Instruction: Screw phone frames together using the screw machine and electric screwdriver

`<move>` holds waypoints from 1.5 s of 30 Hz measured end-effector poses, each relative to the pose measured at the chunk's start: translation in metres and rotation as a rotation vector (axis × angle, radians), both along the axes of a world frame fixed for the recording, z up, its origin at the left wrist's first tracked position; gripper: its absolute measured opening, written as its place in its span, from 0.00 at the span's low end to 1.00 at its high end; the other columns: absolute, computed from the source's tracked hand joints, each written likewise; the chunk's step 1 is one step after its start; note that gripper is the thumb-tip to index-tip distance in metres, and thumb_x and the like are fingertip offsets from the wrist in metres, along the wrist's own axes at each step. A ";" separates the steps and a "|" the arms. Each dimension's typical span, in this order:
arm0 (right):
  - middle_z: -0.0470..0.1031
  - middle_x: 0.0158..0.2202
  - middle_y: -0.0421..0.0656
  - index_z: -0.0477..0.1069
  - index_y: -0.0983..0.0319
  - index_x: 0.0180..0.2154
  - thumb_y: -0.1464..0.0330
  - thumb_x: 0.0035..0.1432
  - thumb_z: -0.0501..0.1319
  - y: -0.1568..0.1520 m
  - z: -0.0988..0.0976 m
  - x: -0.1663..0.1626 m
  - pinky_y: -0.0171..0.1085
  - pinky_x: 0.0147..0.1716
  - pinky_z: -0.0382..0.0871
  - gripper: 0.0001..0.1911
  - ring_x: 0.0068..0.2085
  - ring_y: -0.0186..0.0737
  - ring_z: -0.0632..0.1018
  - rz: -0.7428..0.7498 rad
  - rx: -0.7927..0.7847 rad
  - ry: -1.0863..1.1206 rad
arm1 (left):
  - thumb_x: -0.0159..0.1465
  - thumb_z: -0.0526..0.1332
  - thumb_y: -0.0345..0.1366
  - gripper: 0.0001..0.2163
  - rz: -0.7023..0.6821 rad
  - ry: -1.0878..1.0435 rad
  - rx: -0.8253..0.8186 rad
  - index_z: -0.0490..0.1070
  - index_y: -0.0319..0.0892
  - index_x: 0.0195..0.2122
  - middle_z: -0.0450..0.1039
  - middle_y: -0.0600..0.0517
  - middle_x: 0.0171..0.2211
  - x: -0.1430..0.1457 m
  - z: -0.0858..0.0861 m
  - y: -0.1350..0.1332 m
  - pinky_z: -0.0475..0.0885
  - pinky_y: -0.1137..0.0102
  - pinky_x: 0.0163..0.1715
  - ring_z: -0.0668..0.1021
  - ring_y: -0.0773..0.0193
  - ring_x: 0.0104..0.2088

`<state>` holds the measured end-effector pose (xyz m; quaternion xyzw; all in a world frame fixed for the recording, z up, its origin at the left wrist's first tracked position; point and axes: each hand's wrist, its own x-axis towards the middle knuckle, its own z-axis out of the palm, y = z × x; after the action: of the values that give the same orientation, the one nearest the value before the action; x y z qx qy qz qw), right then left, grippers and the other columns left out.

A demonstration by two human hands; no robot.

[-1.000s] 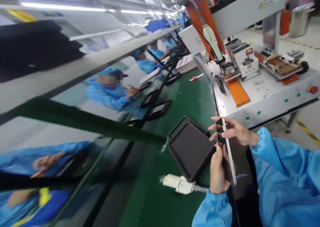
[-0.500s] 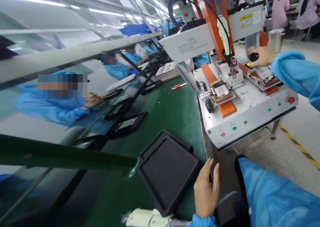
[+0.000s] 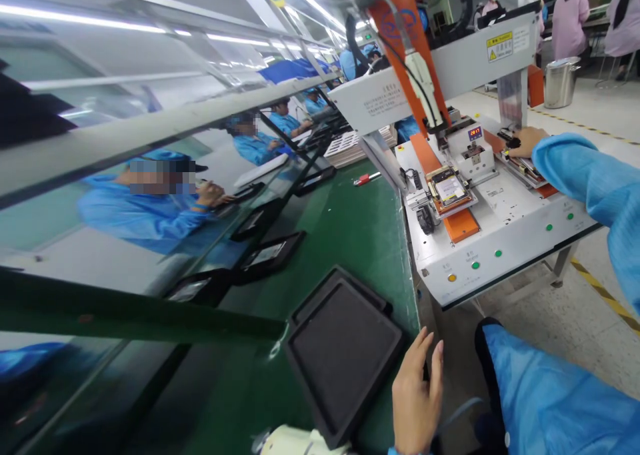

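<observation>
My left hand [image 3: 417, 395] has its fingers stretched out and holds nothing. It hovers by the bench edge, beside a black foam tray [image 3: 345, 355] stacked on another one. Across the white machine table, my right hand [image 3: 529, 141] bends over the right-hand fixture [image 3: 527, 169]. Its fingers close around a dark part [image 3: 509, 137] there, too small to name, and my hand and sleeve cover much of that fixture. In the left-hand fixture [image 3: 447, 201] lies an opened device [image 3: 449, 187] with a pale label. A pale electric screwdriver [image 3: 425, 91] hangs from the orange machine arm [image 3: 400, 28].
Another pale power tool [image 3: 300, 441] lies at the bench's front edge. A red-handled tool [image 3: 367, 179] rests farther back on the green bench [image 3: 345, 221]. Black trays with devices [image 3: 270, 255] line the left, where co-workers in blue sit. A metal bin [image 3: 560, 85] stands behind right.
My right hand has lowered onto the right fixture, where a tilted device showed before. The hanging screwdriver has shifted left along the machine. The red display digits differ. My left hand stays nearly still.
</observation>
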<state>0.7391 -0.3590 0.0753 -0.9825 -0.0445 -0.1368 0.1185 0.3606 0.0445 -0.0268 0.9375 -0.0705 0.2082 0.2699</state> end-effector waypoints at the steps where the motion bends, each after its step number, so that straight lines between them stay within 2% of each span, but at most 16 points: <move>1: 0.70 0.47 0.63 0.72 0.80 0.43 0.54 0.56 0.64 0.001 -0.003 -0.002 0.40 0.49 0.58 0.32 0.47 0.42 0.69 -0.011 -0.009 0.002 | 0.65 0.59 0.40 0.12 0.003 0.003 0.001 0.75 0.42 0.45 0.76 0.43 0.49 0.000 0.000 0.000 0.77 0.59 0.48 0.79 0.52 0.48; 5: 0.69 0.48 0.64 0.72 0.80 0.43 0.58 0.63 0.60 0.002 -0.007 -0.009 0.46 0.51 0.56 0.26 0.49 0.48 0.67 -0.010 -0.035 -0.016 | 0.65 0.58 0.40 0.12 -0.002 0.014 0.008 0.76 0.41 0.45 0.76 0.42 0.49 -0.001 0.000 0.000 0.76 0.59 0.48 0.79 0.52 0.48; 12: 0.72 0.46 0.61 0.72 0.79 0.45 0.64 0.66 0.55 0.005 -0.013 -0.008 0.40 0.47 0.58 0.21 0.45 0.41 0.69 0.056 -0.033 -0.029 | 0.65 0.58 0.40 0.12 0.007 0.035 -0.007 0.76 0.42 0.45 0.76 0.43 0.50 0.000 0.003 -0.003 0.76 0.58 0.49 0.79 0.52 0.48; 17: 0.73 0.46 0.62 0.72 0.79 0.44 0.66 0.67 0.53 0.008 -0.025 -0.002 0.49 0.53 0.52 0.19 0.46 0.42 0.69 0.033 -0.029 -0.037 | 0.65 0.58 0.41 0.13 -0.009 0.042 0.014 0.76 0.41 0.44 0.76 0.42 0.49 0.001 0.005 -0.003 0.76 0.59 0.48 0.79 0.52 0.48; 20: 0.73 0.47 0.61 0.72 0.79 0.45 0.68 0.68 0.53 0.006 -0.026 0.001 0.44 0.52 0.55 0.19 0.45 0.40 0.70 0.049 -0.025 -0.022 | 0.65 0.58 0.41 0.13 -0.004 0.052 -0.006 0.76 0.41 0.44 0.76 0.42 0.49 0.000 0.004 -0.003 0.76 0.59 0.48 0.79 0.52 0.48; 23: 0.72 0.48 0.59 0.71 0.78 0.46 0.70 0.68 0.51 -0.001 -0.016 0.001 0.39 0.50 0.57 0.17 0.46 0.38 0.70 0.102 -0.037 -0.009 | 0.65 0.58 0.41 0.12 -0.006 0.068 -0.022 0.77 0.41 0.44 0.76 0.43 0.49 0.001 0.003 -0.002 0.76 0.58 0.48 0.79 0.52 0.48; 26: 0.65 0.56 0.63 0.67 0.80 0.51 0.64 0.70 0.50 -0.006 -0.003 -0.006 0.44 0.56 0.52 0.23 0.56 0.44 0.65 0.142 -0.057 -0.067 | 0.65 0.58 0.42 0.13 -0.018 0.076 -0.007 0.77 0.42 0.44 0.76 0.43 0.49 0.002 0.002 -0.002 0.76 0.57 0.49 0.79 0.51 0.48; 29: 0.53 0.63 0.65 0.61 0.78 0.58 0.56 0.68 0.52 -0.004 -0.005 -0.018 0.51 0.59 0.43 0.32 0.63 0.50 0.55 0.172 -0.085 -0.023 | 0.66 0.57 0.43 0.13 -0.030 0.084 0.018 0.77 0.42 0.44 0.76 0.43 0.50 0.003 0.001 -0.002 0.76 0.56 0.49 0.79 0.51 0.49; 32: 0.54 0.63 0.65 0.60 0.77 0.59 0.56 0.67 0.54 0.003 -0.018 -0.027 0.54 0.60 0.43 0.32 0.64 0.52 0.55 0.161 -0.105 0.127 | 0.66 0.56 0.43 0.14 -0.042 0.088 0.040 0.77 0.41 0.44 0.76 0.42 0.50 0.003 0.000 -0.002 0.76 0.55 0.49 0.78 0.51 0.50; 36: 0.53 0.64 0.64 0.59 0.76 0.60 0.55 0.67 0.52 0.007 -0.025 -0.033 0.57 0.60 0.43 0.33 0.65 0.55 0.54 0.156 -0.120 0.163 | 0.66 0.56 0.44 0.16 -0.041 0.089 0.050 0.76 0.40 0.45 0.76 0.41 0.50 0.002 -0.002 -0.003 0.75 0.54 0.50 0.78 0.50 0.51; 39: 0.54 0.63 0.65 0.58 0.75 0.62 0.54 0.67 0.51 0.004 -0.023 -0.048 0.57 0.59 0.47 0.34 0.64 0.58 0.56 0.160 -0.129 0.167 | 0.67 0.55 0.44 0.16 -0.037 0.089 0.046 0.76 0.41 0.45 0.75 0.42 0.50 0.002 -0.004 -0.004 0.74 0.54 0.51 0.77 0.50 0.51; 41: 0.54 0.63 0.67 0.57 0.76 0.62 0.53 0.65 0.54 -0.001 -0.027 -0.070 0.56 0.60 0.48 0.37 0.64 0.60 0.56 0.154 -0.148 0.147 | 0.67 0.54 0.44 0.16 -0.046 0.089 0.038 0.76 0.41 0.45 0.75 0.42 0.51 0.002 -0.004 -0.006 0.74 0.54 0.52 0.77 0.50 0.51; 43: 0.50 0.64 0.68 0.55 0.78 0.63 0.53 0.63 0.56 -0.006 -0.041 -0.100 0.57 0.62 0.44 0.40 0.65 0.62 0.53 0.167 -0.191 0.047 | 0.67 0.54 0.44 0.16 -0.064 0.083 0.035 0.76 0.41 0.45 0.75 0.41 0.51 0.003 -0.005 -0.007 0.73 0.54 0.53 0.77 0.50 0.51; 45: 0.43 0.66 0.67 0.54 0.78 0.63 0.54 0.63 0.55 -0.009 -0.066 -0.135 0.56 0.64 0.38 0.40 0.67 0.61 0.48 0.189 -0.224 -0.104 | 0.67 0.54 0.44 0.16 -0.083 0.076 0.040 0.76 0.40 0.45 0.75 0.40 0.51 0.004 -0.006 -0.006 0.72 0.53 0.53 0.77 0.50 0.52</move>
<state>0.6038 -0.3683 0.0098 -0.9726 -0.1578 -0.1698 0.0179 0.3648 0.0380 -0.0324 0.9462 -0.1034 0.1596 0.2620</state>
